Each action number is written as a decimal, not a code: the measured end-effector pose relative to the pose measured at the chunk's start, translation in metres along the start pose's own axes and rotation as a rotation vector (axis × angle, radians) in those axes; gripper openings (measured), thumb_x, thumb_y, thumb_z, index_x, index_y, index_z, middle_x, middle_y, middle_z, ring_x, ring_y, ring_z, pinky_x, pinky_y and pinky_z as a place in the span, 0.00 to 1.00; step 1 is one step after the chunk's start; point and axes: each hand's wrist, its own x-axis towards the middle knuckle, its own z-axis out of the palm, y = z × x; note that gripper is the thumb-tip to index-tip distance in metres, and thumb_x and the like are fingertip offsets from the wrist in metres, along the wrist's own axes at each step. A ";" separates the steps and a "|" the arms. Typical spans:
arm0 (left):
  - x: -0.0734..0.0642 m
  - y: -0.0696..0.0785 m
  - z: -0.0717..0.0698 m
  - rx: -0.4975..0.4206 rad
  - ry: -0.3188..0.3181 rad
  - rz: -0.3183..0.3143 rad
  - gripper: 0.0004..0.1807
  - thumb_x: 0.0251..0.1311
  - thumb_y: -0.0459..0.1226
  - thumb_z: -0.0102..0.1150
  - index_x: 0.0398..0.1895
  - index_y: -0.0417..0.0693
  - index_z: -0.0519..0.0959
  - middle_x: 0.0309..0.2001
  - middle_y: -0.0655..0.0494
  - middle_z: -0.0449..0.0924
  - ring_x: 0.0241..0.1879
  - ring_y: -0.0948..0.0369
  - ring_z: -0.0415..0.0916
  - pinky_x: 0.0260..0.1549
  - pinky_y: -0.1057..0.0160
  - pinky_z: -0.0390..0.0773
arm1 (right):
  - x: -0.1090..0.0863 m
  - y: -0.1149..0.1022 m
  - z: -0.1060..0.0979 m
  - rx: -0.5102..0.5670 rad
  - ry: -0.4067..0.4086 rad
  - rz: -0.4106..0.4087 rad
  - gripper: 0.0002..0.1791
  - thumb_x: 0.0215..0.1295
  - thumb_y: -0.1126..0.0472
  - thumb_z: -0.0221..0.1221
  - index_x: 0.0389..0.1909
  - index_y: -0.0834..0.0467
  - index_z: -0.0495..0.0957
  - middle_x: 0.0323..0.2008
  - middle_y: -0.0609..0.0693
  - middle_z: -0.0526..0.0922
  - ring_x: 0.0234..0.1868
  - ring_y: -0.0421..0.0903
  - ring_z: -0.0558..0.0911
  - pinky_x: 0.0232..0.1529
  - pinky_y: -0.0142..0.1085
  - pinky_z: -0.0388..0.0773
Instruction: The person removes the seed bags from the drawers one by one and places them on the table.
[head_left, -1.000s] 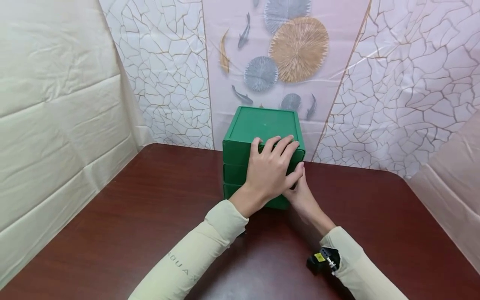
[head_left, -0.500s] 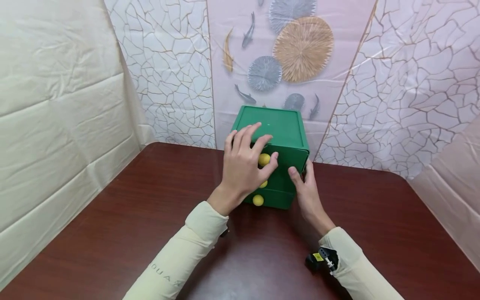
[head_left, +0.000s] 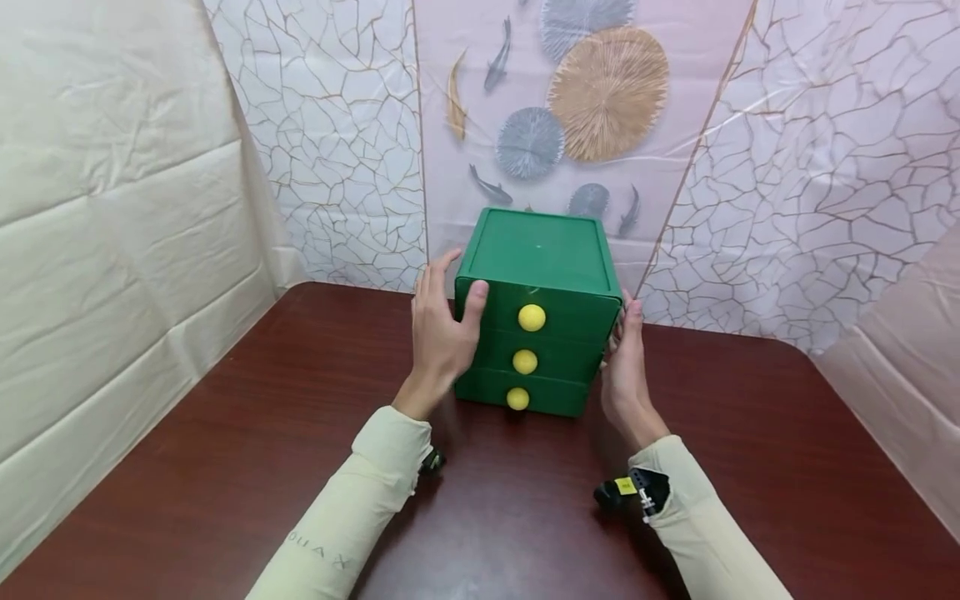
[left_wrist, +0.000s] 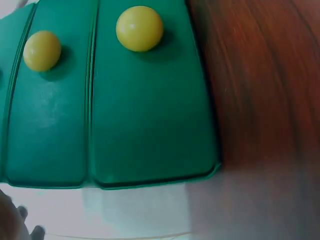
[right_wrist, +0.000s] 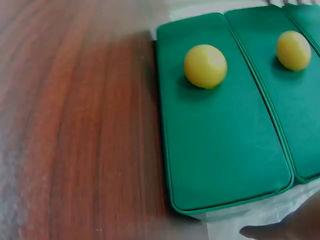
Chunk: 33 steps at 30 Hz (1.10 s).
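In the head view a green box of three stacked drawers [head_left: 540, 250] stands at the back of the table, its front facing me. Each drawer front carries one round yellow knob, such as the top knob [head_left: 532, 317]; all three look closed. My left hand [head_left: 442, 333] is at the box's left side, fingers extended, thumb by the front edge. On the right side my right hand [head_left: 626, 375] has its fingers along the wall, partly hidden behind the box. The left wrist view shows the bottom knob [left_wrist: 140, 28] close up; the right wrist view shows the bottom drawer front [right_wrist: 220, 140].
A dark red-brown tabletop [head_left: 285, 417] spreads around the box. Patterned sheeting [head_left: 345, 150] hangs behind it, and cream cloth [head_left: 112, 250] covers the left side. A black wrist camera [head_left: 618, 492] sits under the right forearm.
My left hand has moved left from the box's front to its left side, uncovering the knobs. The right hand has shifted slightly outward along the right side.
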 end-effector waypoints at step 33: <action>-0.018 -0.026 0.017 -0.525 -0.388 -0.374 0.43 0.78 0.66 0.15 0.87 0.54 0.40 0.86 0.60 0.41 0.83 0.62 0.40 0.81 0.49 0.39 | 0.009 0.008 -0.022 -0.044 -0.180 0.152 0.40 0.76 0.23 0.28 0.83 0.33 0.47 0.69 0.39 0.53 0.65 0.40 0.58 0.65 0.44 0.56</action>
